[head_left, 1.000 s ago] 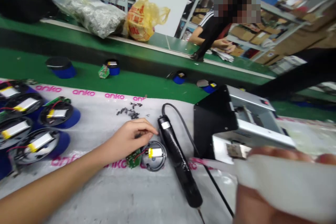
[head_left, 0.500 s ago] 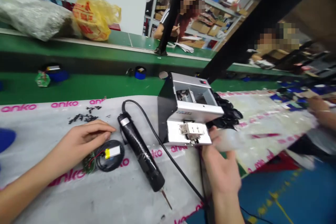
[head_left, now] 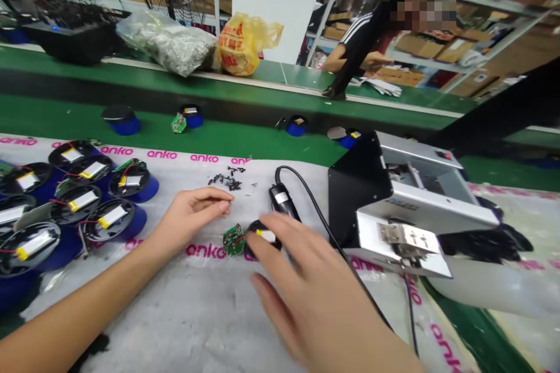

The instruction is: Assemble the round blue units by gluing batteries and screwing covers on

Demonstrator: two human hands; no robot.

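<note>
My left hand (head_left: 188, 215) hovers over the plastic-covered table, fingers loosely curled and holding nothing, just left of a small green circuit board (head_left: 234, 240). That board is wired to a black round part with a yellow-ended battery (head_left: 265, 235). My right hand (head_left: 315, 297) is spread open, blurred, reaching over that round part and covering most of the black electric screwdriver (head_left: 282, 198). A small pile of black screws (head_left: 230, 179) lies just beyond my left hand.
A silver and black screw feeder box (head_left: 406, 204) stands right of the screwdriver. Several blue round units with batteries (head_left: 83, 201) sit at the left. A green conveyor belt (head_left: 219, 134) carries more blue units. A person stands behind the far bench.
My right hand has left the screw feeder and swung left over the round part and screwdriver. My left hand has lifted slightly off the circuit board. The view has panned back left.
</note>
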